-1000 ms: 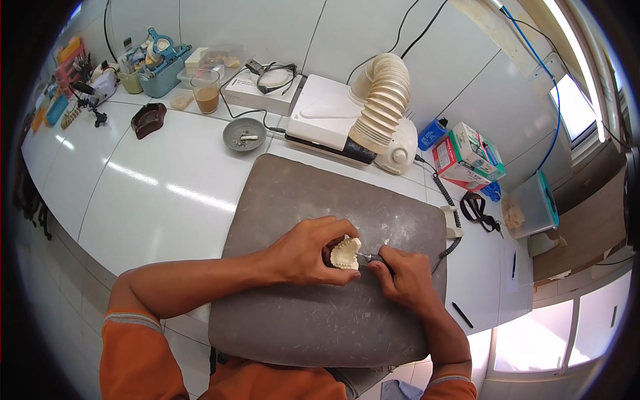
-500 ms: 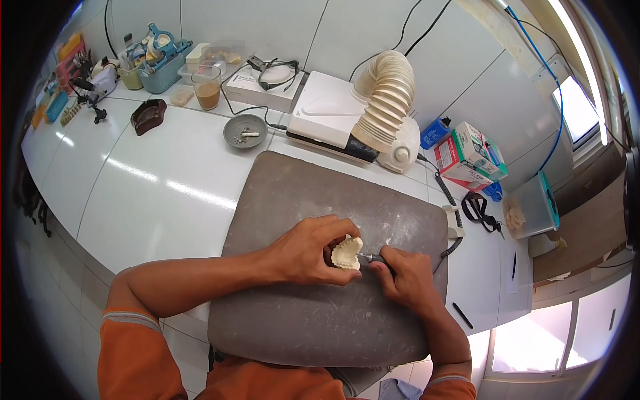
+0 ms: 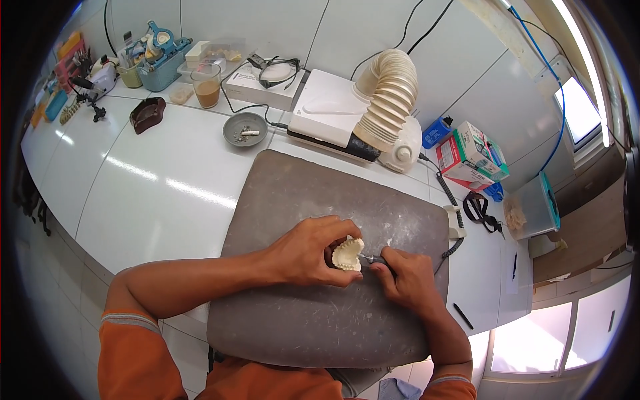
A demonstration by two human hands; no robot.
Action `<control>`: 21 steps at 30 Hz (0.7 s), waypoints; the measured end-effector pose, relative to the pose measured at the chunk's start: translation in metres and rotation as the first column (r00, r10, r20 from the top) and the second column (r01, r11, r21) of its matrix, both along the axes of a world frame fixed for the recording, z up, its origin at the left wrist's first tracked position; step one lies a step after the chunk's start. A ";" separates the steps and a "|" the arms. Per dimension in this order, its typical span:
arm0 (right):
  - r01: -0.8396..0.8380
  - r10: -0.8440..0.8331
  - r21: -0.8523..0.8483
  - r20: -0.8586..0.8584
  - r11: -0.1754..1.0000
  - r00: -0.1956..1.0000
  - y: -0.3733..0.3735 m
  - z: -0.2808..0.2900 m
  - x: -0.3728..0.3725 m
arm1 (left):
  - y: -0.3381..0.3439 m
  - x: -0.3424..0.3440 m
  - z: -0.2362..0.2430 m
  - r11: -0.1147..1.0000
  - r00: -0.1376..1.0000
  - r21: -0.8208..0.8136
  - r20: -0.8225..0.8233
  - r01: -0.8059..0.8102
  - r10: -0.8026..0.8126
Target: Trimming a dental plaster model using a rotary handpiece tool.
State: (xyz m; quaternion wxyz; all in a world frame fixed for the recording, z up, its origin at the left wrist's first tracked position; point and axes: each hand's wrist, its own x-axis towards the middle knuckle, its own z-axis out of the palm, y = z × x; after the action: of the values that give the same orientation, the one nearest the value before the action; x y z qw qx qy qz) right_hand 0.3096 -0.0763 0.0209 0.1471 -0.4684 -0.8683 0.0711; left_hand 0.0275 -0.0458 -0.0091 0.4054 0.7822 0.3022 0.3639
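Observation:
My left hand (image 3: 307, 250) grips a cream dental cast (image 3: 346, 256), its curved row of teeth showing and some fingers hidden behind it. My right hand (image 3: 407, 277) is closed around a rotary handpiece (image 3: 377, 259), whose thin metal tip reaches the right side of the cast; I cannot tell if it touches. Both hands are over a worn grey-brown pad (image 3: 300, 187). A cord runs from behind my right hand to a coiled cable (image 3: 447, 191) at the pad's right.
Behind the pad stand a white machine with a ribbed hose (image 3: 387, 100), a grey dish (image 3: 233, 133) and a glass of brown liquid (image 3: 207, 93). Stacked boxes (image 3: 467, 153), black straps (image 3: 479, 210) and a pen (image 3: 463, 315) lie right; cluttered baskets (image 3: 160, 77) stand back left.
The view has shifted very slightly. My hands, the cast and the handpiece keep almost the same positions and grips.

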 end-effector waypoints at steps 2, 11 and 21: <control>-0.001 0.001 0.001 -0.001 1.000 1.000 0.000 -0.001 0.000 | 0.000 0.000 0.000 1.000 1.000 -0.005 0.002 0.003 -0.003; -0.007 0.007 0.006 0.006 1.000 1.000 0.000 0.002 -0.001 | 0.000 0.000 -0.001 1.000 1.000 0.009 0.006 0.002 -0.002; -0.005 0.005 0.022 0.008 1.000 1.000 -0.001 0.000 -0.001 | 0.001 0.001 -0.001 1.000 1.000 0.014 0.010 -0.002 0.002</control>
State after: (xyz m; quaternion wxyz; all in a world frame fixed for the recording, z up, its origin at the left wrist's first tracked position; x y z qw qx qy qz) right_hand 0.3082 -0.0773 0.0213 0.1485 -0.4649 -0.8708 0.0599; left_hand 0.0281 -0.0452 -0.0106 0.4011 0.7829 0.2982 0.3705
